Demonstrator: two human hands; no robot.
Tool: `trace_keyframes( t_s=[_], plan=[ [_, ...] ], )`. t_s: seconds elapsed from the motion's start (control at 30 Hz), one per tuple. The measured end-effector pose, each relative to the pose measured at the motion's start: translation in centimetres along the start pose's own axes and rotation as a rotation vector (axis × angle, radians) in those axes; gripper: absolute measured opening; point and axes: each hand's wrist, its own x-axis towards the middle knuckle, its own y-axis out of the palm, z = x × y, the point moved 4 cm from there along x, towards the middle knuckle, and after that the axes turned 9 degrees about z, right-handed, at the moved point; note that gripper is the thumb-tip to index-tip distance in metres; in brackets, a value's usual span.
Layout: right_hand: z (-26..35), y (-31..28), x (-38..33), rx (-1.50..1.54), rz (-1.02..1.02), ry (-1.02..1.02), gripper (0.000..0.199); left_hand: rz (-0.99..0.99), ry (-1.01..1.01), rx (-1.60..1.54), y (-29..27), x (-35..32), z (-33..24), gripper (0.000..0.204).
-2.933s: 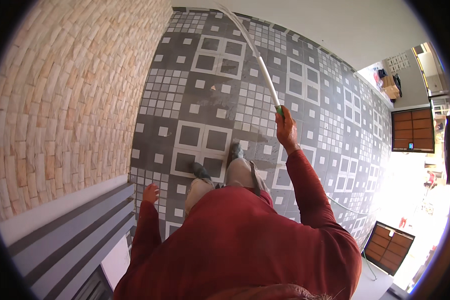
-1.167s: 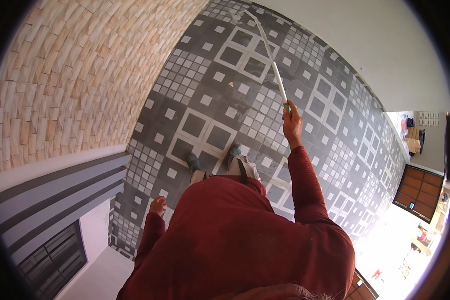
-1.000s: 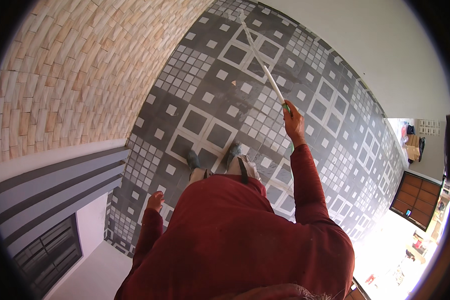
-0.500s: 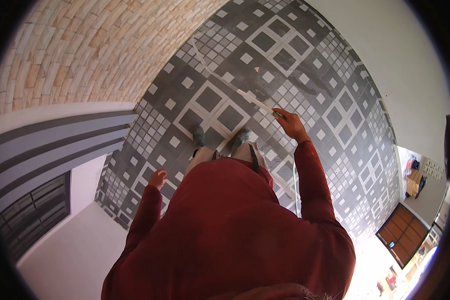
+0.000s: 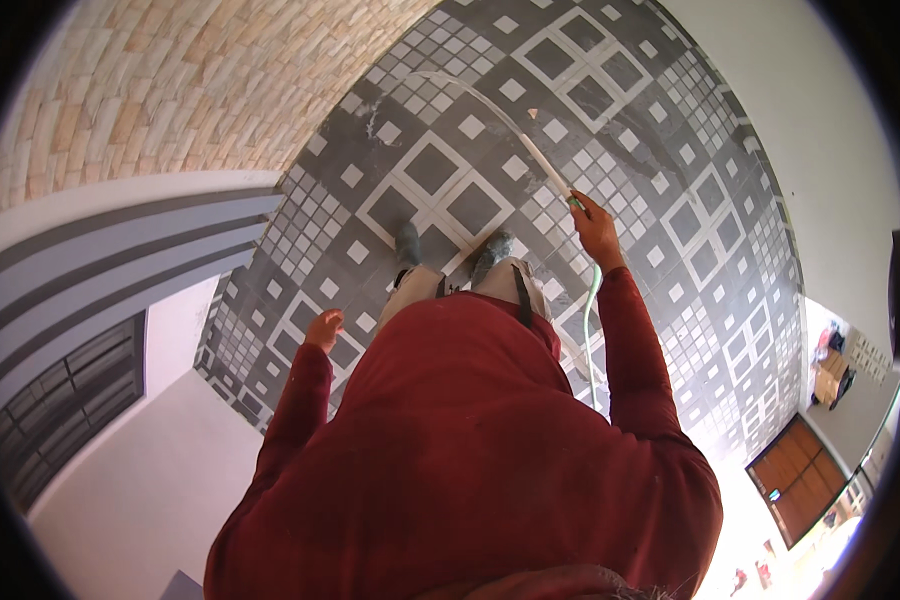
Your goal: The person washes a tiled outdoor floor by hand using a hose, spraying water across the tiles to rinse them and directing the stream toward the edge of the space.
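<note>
The right hand (image 5: 598, 232) is wrapping its fingers around the near end of a white spray pipe (image 5: 547, 167); the left hand (image 5: 323, 331) is hanging apart, loosely curled, apparently holding nothing. Rinsing appears to be the step in hand, with a water stream (image 5: 485, 100) arcing left over the tiled floor (image 5: 435, 168); the next move likely calls for steady aiming along the brick-patterned wall (image 5: 200, 100). The pipe is looking straight and slender, a pale green hose (image 5: 590, 320) trailing nearby.
</note>
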Motion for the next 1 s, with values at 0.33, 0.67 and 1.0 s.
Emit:
trace_keyframes(
  t_s=[0.33, 0.67, 1.0],
  plan=[
    [-7.8, 10.7, -2.6, 0.439, 0.134, 0.267, 0.030, 0.111, 0.156, 0.323, -1.0, 1.4, 0.6, 0.041],
    [-11.8, 14.7, -1.1, -0.147, -0.225, 0.073, 0.026, 0.193, 0.102, 0.277, -3.1, 1.1, -4.6, 0.049],
    [-14.5, 14.2, -1.3, 0.541, -0.391, 0.389, 0.037, 0.164, 0.197, 0.399, -4.1, 1.8, -7.0, 0.042]
  ],
)
